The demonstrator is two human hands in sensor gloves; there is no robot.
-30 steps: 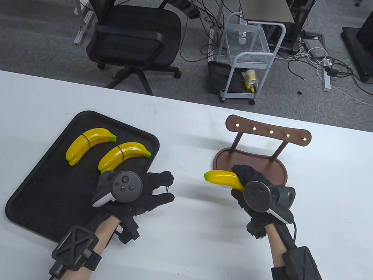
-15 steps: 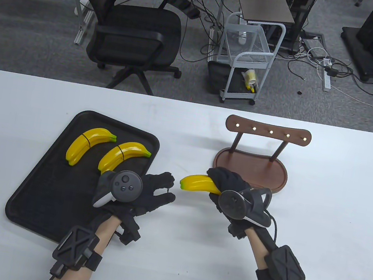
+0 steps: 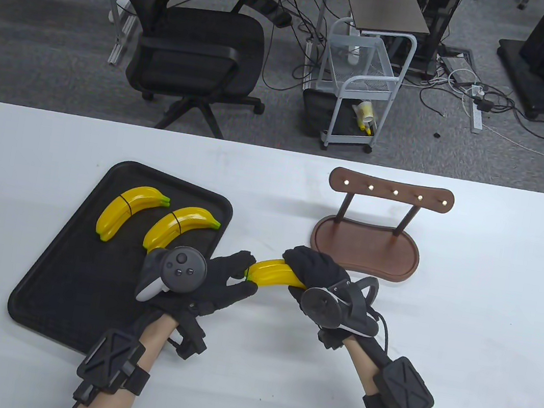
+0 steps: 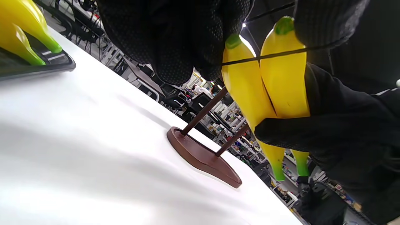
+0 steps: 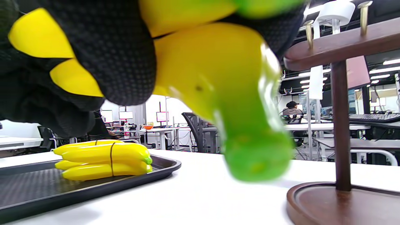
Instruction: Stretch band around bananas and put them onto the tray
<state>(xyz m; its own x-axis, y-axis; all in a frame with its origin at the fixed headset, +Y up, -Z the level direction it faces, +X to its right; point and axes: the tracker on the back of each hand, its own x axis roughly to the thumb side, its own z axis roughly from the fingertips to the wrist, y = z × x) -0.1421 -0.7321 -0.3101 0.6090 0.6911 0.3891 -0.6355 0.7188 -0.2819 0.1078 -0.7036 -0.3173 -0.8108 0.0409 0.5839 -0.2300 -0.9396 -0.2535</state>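
Right hand (image 3: 314, 278) gripping two bananas (image 4: 268, 84), left hand (image 3: 219, 278) stretching one band (image 4: 272, 55)

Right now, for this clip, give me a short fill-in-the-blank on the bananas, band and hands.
1. The right hand grips a pair of ____.
2. The left hand stretches a thin black ____ across their tips.
3. Two banded pairs already lie on the black ____.
4. The brown wooden stand sits on the ____.

Missing: bananas; band; tray; table
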